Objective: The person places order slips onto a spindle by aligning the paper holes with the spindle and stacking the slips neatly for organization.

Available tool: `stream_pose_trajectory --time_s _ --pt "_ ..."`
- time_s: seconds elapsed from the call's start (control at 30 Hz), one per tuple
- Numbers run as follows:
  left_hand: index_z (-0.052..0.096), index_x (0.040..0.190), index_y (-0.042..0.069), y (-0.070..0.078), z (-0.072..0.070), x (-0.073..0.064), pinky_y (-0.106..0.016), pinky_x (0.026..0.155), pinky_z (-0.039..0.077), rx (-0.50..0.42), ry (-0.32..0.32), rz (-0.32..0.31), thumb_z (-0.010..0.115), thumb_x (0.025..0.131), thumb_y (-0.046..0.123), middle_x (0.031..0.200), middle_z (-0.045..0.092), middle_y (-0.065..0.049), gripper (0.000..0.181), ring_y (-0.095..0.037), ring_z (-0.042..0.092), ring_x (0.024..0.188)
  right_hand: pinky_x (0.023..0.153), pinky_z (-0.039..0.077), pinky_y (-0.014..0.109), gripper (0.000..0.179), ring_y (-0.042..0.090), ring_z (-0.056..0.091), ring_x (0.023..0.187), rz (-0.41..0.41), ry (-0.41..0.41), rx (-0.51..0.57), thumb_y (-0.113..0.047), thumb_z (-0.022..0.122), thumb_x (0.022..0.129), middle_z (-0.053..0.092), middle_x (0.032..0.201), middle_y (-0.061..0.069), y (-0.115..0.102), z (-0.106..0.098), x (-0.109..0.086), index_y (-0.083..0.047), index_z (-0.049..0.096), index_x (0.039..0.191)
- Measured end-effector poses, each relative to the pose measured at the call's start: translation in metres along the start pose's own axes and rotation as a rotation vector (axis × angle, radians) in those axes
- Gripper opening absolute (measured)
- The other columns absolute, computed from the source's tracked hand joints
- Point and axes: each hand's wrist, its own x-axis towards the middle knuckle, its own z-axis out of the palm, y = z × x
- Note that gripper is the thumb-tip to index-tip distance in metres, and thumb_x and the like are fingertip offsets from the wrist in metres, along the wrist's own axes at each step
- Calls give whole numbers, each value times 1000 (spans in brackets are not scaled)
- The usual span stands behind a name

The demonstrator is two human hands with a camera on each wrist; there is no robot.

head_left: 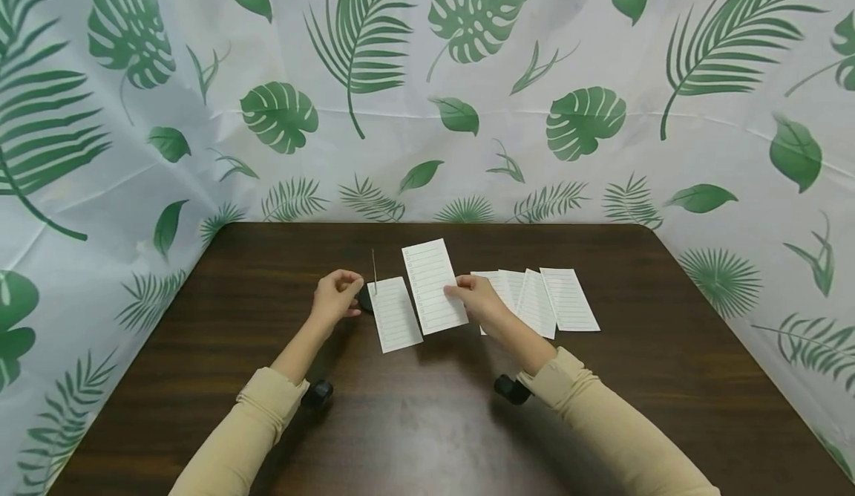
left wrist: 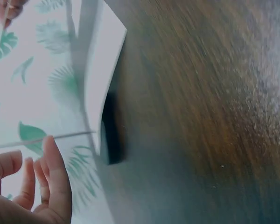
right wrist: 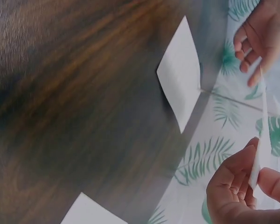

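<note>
A bill spike stands on the table, its thin metal rod (head_left: 374, 266) upright from a black base (head_left: 364, 300). One lined paper slip (head_left: 395, 318) sits low on the spike, the rod passing through near its top edge. My right hand (head_left: 479, 301) pinches a second lined slip (head_left: 433, 288) by its right side, thumb on the printed face, and holds it raised just right of the spike. To the rod's left is my left hand (head_left: 336, 295), empty. In the left wrist view its thumb and forefinger are apart beside the rod (left wrist: 70, 135).
Several more lined slips (head_left: 572, 301) lie overlapped in a fanned row on the dark wooden table (head_left: 427, 422), right of my right hand. A leaf-printed white cloth (head_left: 401, 147) hangs behind the table and along both sides.
</note>
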Motion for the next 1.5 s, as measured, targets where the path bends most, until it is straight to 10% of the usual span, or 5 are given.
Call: stream_pose_trajectory --time_s 0.5,0.93,1.5 --pt "56 120 -7 31 24 -30 -29 64 60 -161 -205 88 44 101 23 101 62 -24 37 -25 67 80 62 54 24 22 7 63 70 -103 -118 92 -4 51 94 68 81 0 -10 9 -31 12 54 109" --pt "60 99 -10 44 35 -35 -26 57 59 -236 -91 79 61 91 13 75 57 0 24 -11 58 61 66 55 24 26 7 63 73 -175 -174 71 -4 49 94 70 89 8 -12 13 -29 15 53 111" --pt "67 96 -9 47 34 -21 -23 50 55 -176 114 123 65 88 11 69 59 1 21 -10 56 59 57 47 21 16 6 54 63 -234 -56 -112 -5 57 92 66 74 7 -13 19 -22 10 61 93"
